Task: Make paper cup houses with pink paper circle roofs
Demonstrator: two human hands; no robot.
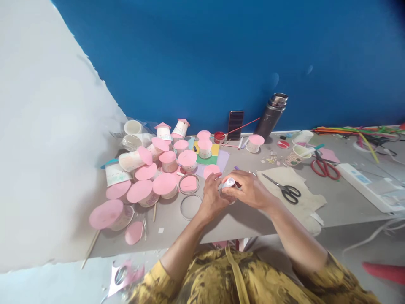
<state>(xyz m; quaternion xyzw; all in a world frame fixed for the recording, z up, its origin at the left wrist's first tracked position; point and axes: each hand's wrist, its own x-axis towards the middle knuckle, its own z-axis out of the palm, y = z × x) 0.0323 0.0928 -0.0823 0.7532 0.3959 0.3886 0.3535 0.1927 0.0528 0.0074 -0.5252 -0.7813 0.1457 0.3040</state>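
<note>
Close together over the middle of the table, both my hands work at one spot. My right hand (248,188) is closed around a small white tube (229,183) with a round end, which looks like a glue stick. My left hand (212,196) curls in from the other side, its fingers bent around something low and round beneath the tube, mostly hidden by the hands. Just beyond my left fingers lies a pink paper disc (211,171). Two metal rings, one upper (189,175) and one lower (181,207), lie left of that hand.
Paper cups with pink discs (165,185) crowd the left side. Black scissors (290,194) lie on a beige cloth (305,210) at right, red-handled scissors (325,169) beyond. A phone (236,126) and dark flask (270,118) lean on the blue wall. A white power strip (363,185) lies far right.
</note>
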